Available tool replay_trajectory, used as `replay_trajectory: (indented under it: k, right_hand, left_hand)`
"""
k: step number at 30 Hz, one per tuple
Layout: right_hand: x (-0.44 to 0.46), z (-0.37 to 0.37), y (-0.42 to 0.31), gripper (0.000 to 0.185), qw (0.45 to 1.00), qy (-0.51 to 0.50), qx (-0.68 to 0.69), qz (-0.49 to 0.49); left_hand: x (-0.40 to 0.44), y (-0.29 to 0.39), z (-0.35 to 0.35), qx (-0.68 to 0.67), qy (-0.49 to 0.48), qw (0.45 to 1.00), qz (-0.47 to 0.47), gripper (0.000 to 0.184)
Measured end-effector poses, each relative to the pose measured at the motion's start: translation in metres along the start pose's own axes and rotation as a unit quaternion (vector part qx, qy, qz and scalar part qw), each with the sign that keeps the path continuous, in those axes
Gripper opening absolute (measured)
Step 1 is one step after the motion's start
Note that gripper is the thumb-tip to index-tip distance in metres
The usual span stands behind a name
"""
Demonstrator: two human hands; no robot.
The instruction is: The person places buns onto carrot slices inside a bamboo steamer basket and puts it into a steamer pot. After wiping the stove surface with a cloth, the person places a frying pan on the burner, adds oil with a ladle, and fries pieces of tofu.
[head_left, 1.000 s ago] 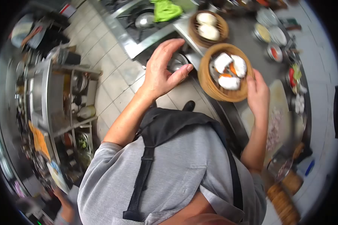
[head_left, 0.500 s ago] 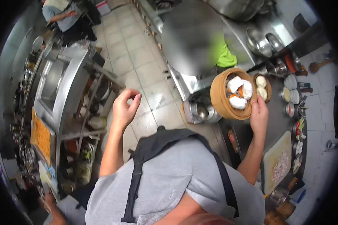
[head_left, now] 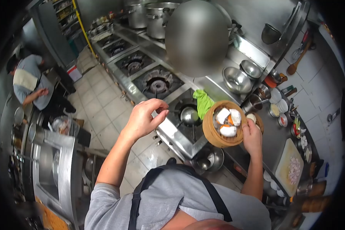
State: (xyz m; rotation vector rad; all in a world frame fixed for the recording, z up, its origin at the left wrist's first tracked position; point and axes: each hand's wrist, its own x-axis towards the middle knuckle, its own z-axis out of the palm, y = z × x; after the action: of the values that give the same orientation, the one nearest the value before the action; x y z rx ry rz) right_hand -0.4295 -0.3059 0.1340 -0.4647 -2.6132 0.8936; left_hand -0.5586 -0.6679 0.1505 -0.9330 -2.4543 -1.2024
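Observation:
My right hand (head_left: 252, 137) grips the right rim of a round bamboo steamer basket (head_left: 210, 132), fingers partly hidden. Inside lie three white split buns (head_left: 235, 117) with orange bits between them. Just beyond that hand, partly covered by it, sits a smaller bamboo steamer (head_left: 260, 122) with a pale bun (head_left: 251, 117). My left hand (head_left: 147, 117) is raised in front of the stove, fingers loosely curled and thumb a little apart, with nothing visible in it. A ladle (head_left: 189, 116) rests on the stove near the basket, beside a bright green cloth (head_left: 204, 104).
Gas burners (head_left: 157, 85) line the stove, with large pots (head_left: 157, 21) behind. Metal bowls (head_left: 237, 80) stand at the back right. A cutting board (head_left: 284, 166) with chopped pinkish pieces lies on the right counter. Another person (head_left: 30, 82) stands at the far left.
The view has swung toward the stove, bringing burners into sight. My left hand has moved right and closer to the stove; the steamer basket stays in my right hand.

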Motion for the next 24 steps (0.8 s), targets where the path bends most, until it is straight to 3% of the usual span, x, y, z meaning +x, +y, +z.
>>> replay_trajectory:
  k: [5, 9, 11, 15, 17, 24]
  right_hand:
    - [0.029, 0.000, -0.007, 0.033, 0.999, 0.016, -0.020, 0.044]
    - [0.051, 0.003, -0.008, 0.033, 0.997, 0.056, -0.030, 0.053]
    - [0.060, 0.000, -0.016, 0.033, 0.991, 0.047, -0.047, 0.114]
    - [0.073, 0.010, -0.019, 0.034, 0.988, 0.102, -0.066, 0.098]
    - [0.078, 0.014, -0.032, 0.033, 0.981, 0.130, -0.057, 0.129]
    - [0.102, 0.027, -0.094, 0.029, 0.952, 0.189, -0.056, 0.235]
  left_hand:
    - [0.114, -0.027, -0.013, 0.019, -0.039, 0.993, 0.109, 0.019]
    - [0.243, -0.044, -0.026, 0.069, 0.055, 0.970, 0.226, 0.026]
    - [0.321, -0.059, -0.024, 0.099, 0.101, 0.958, 0.249, 0.028]
    - [0.465, -0.072, -0.016, 0.181, 0.106, 0.955, 0.211, 0.050]
    - [0.521, -0.081, -0.004, 0.222, 0.144, 0.938, 0.222, 0.045]
    - [0.657, -0.094, 0.042, 0.322, 0.058, 0.922, 0.206, 0.047]
